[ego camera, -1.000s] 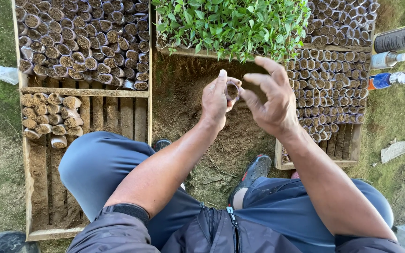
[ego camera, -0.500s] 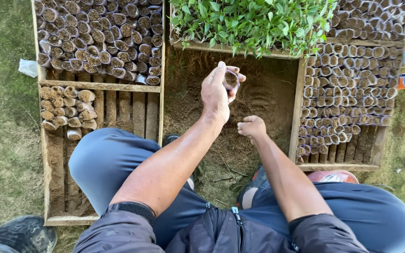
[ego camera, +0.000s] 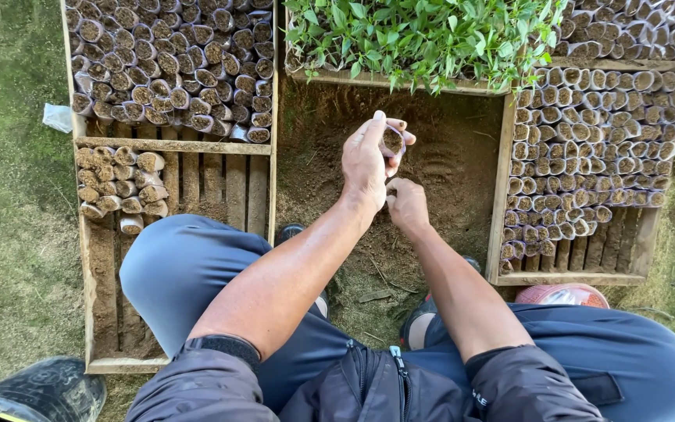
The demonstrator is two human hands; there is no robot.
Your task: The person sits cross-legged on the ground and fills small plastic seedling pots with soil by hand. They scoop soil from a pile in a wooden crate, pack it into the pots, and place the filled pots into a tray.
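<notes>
My left hand (ego camera: 367,160), at frame centre, holds its grip around a small soil-filled pot (ego camera: 391,141), mouth up, above the bare soil bed (ego camera: 447,168). My right hand (ego camera: 408,205) has dropped from beside the pot half a second ago to just below the left hand, fingers curled shut in a loose pinch; I cannot tell whether they carry soil. Reading: the pot looks nearly full and unplanted; filled pots (ego camera: 173,70) sit packed in the crate at upper left, seedlings (ego camera: 423,35) at top centre, more pots (ego camera: 595,148) at right.
</notes>
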